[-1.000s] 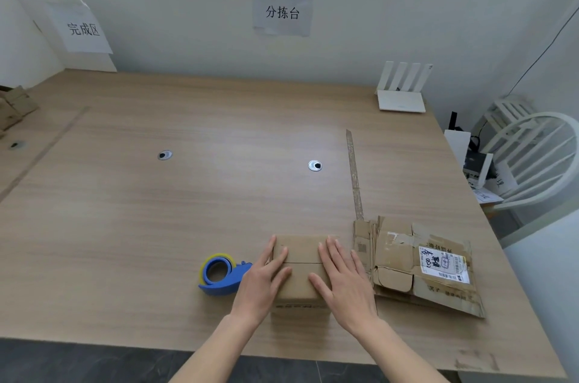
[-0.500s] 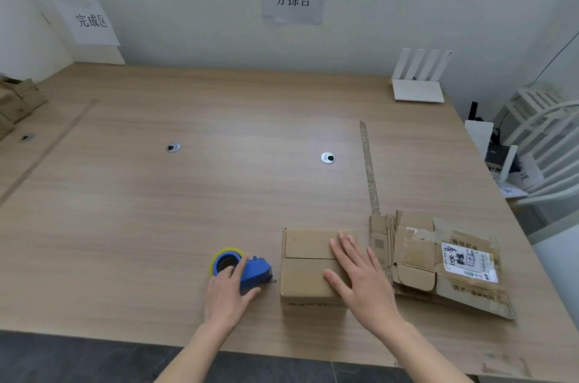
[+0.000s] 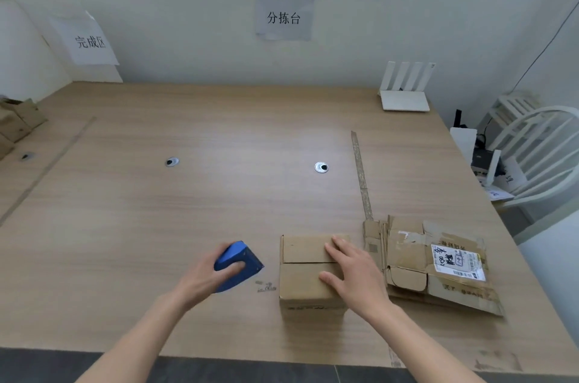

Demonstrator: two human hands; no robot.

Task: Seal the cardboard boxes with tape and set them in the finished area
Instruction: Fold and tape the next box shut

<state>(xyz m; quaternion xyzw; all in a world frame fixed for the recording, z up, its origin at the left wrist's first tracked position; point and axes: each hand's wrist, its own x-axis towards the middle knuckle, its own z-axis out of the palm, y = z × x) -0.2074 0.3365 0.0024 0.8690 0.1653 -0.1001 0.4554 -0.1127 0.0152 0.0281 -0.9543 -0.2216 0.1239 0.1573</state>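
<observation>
Resting on the table [image 3: 188, 226], the cardboard box [image 3: 305, 276] sits just left of the flattened cartons [image 3: 438, 260]; my right hand [image 3: 354, 273] presses flat atop it, my left hand [image 3: 206, 276] beside it grips the blue tape dispenser [image 3: 239, 262].

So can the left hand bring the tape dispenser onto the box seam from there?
Probably yes: the left hand grips the blue tape dispenser beside the brown cardboard box, nothing between them.
</observation>
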